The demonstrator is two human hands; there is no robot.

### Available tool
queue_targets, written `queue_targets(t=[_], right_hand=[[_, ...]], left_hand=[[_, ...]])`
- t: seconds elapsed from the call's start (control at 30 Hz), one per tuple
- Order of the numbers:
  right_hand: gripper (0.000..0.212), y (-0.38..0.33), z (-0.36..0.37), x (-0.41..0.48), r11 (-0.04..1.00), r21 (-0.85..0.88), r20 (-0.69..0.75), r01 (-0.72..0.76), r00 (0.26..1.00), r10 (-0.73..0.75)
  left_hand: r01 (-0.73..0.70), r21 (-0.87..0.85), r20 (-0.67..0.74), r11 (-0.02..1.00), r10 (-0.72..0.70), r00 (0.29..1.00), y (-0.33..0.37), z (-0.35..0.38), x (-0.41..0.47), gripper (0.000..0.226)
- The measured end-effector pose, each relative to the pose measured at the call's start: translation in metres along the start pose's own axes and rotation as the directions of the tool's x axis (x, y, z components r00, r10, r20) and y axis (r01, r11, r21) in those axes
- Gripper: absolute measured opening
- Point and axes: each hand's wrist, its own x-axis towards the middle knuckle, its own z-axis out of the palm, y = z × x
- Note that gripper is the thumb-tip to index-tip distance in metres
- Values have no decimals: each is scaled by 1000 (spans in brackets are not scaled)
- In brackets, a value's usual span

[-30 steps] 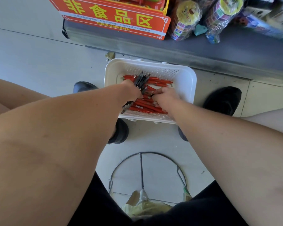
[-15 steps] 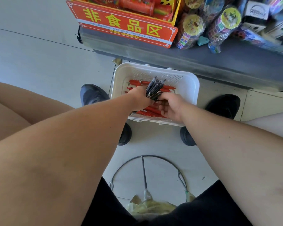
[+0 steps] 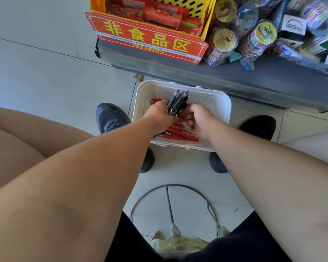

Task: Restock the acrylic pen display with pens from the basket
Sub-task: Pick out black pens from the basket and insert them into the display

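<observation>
Am watching left hand (image 3: 159, 115) gripping bundle of black pens (image 3: 178, 102), ends pointing toward 12 o'clock, over white basket (image 3: 222, 104). Right hand (image 3: 199, 121) curling just beside bundle, above red pens (image 3: 180, 136); pinching one or not, cannot tell. Am advising: squaring ends, gripping mid-barrel before lifting. Acrylic display not showing. Am reading red sign (image 3: 148, 37) at 11 o'clock: "非食品区"; box (image 3: 293, 26) at 2 o'clock: "VERSATILE".

White basket (image 3: 222, 110) stands on tiled floor between two black shoes (image 3: 110, 118), below a shelf carrying a red sign (image 3: 148, 38). Left hand (image 3: 159, 114) grips a bundle of black pens (image 3: 178, 102), tips raised above the basket. Right hand (image 3: 199, 120), fingers curled, lies just beside the bundle, over red pens (image 3: 178, 134) in the basket; its hold cannot be determined.
</observation>
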Motion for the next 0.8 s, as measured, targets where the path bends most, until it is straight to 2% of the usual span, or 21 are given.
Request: queue_targets(t=[0.1, 0.27, 0.37, 0.47, 0.63, 0.67, 0.77, 0.8], right_hand=[[11, 4, -13, 0, 997, -79, -57, -2, 998, -3], [18, -3, -11, -23, 988, -99, 58, 116, 992, -111], [18, -10, -8, -42, 974, -39, 164, 222, 963, -212], [22, -18, -12, -57, 959, 48, 207, 279, 937, -283], [12, -29, -14, -89, 900, 220, 226, 376, 878, -423], [11, -33, -14, -97, 885, 232, 221, 404, 864, -452], [10, -47, -14, -121, 831, 201, 190, 518, 812, -552], [10, -54, -16, -129, 808, 201, 180, 554, 790, -586]], left_hand=[[38, -72, 46, 997, -34, 998, -1, -6, -3, 21], [80, -204, 53, 976, -70, 996, 4, -18, -14, 26], [25, -289, 37, 957, -15, 999, 15, -22, -26, 12], [-3, -365, -6, 931, 1, 1000, 24, -27, -37, 9], [-111, -447, -82, 888, 83, 993, 43, -42, -55, 29], [-138, -455, -101, 880, 103, 989, 48, -46, -60, 27], [-249, -466, -186, 849, 181, 966, 72, -60, -79, 4], [-293, -470, -213, 833, 215, 953, 81, -64, -86, 5]])
